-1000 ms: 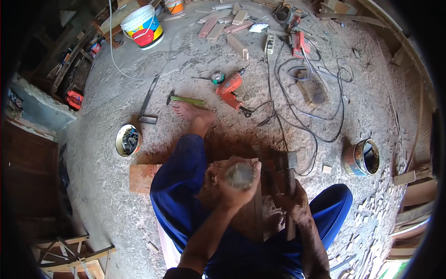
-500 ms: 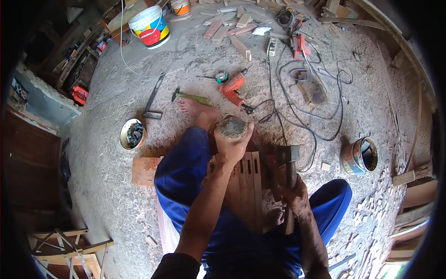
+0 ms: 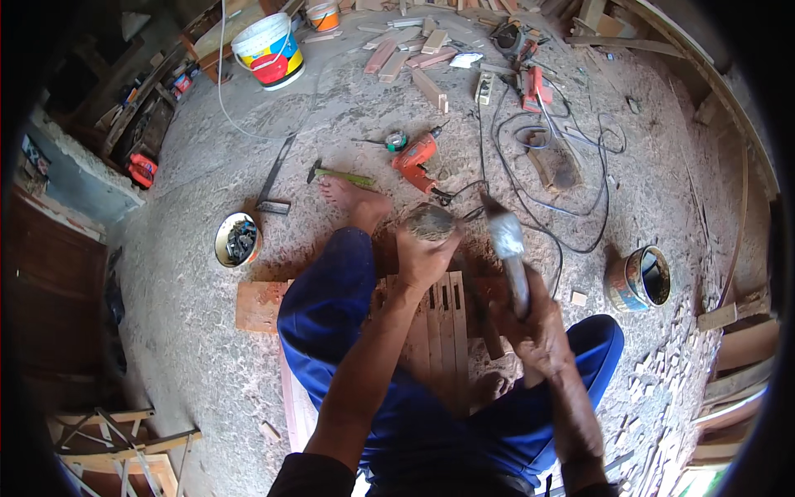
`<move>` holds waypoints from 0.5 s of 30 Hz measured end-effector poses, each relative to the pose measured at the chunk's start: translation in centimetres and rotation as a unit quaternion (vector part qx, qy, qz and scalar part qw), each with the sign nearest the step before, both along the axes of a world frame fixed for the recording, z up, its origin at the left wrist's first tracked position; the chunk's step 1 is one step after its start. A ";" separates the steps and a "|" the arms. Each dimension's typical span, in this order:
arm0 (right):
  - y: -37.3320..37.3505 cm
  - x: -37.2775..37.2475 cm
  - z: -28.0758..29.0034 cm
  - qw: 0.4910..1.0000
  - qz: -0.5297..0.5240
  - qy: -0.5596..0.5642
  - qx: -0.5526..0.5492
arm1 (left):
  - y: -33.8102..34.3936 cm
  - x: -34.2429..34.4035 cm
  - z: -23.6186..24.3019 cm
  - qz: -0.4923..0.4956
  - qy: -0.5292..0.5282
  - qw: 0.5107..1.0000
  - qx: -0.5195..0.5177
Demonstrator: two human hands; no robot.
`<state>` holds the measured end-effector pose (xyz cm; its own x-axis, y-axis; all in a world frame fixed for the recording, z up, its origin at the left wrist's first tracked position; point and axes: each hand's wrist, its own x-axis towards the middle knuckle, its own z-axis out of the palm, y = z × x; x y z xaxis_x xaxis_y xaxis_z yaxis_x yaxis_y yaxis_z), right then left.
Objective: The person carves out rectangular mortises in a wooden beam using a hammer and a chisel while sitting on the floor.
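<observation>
My left hand [image 3: 424,261] is closed around a thick piece with a round, rough, grey-brown end [image 3: 431,222], seemingly wood; its lower part is hidden. To its right, my right hand [image 3: 532,331] grips a tool with a light handle and silvery metal head [image 3: 506,234]. A dark tip points up and away, and blur hides whether it is a hatchet or a hammer. The two held things are apart. Below my hands, between my legs, lie several wooden bars with slots [image 3: 447,319]. A reddish-brown board [image 3: 260,305] sticks out left of my knee.
Beyond my hands lie an orange power drill [image 3: 416,161], a green-handled hammer [image 3: 344,176] and a try square [image 3: 274,186]. Small buckets stand left [image 3: 238,240] and right [image 3: 639,280]. Black cable [image 3: 609,195] loops across the floor. Wood offcuts [image 3: 414,50] lie farther off.
My right hand has risen slightly, turning the tool so its head now points up and away. My left hand has shifted a little right with the round-ended piece.
</observation>
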<state>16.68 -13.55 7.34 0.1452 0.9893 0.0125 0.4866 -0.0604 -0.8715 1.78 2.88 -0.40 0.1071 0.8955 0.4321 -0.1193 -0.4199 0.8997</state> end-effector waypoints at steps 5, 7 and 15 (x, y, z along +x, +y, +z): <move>3.8 -1.1 8.0 0.944 0.138 -0.300 0.019 | -0.2 -1.3 -1.2 0.010 0.001 1.000 0.018; 5.4 -0.5 5.2 0.852 0.204 -0.481 0.021 | 0.7 -1.5 -2.5 0.017 0.103 0.992 0.074; 8.0 -0.4 10.6 0.941 0.184 -0.281 0.051 | 2.6 0.2 -3.1 -0.016 -0.013 0.998 -0.062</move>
<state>16.24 -5.58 17.90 -0.2648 0.9608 0.0826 0.8436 0.2723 -0.4628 1.94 5.50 -3.52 0.1271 0.9383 0.3215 -0.1546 -0.3015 0.9409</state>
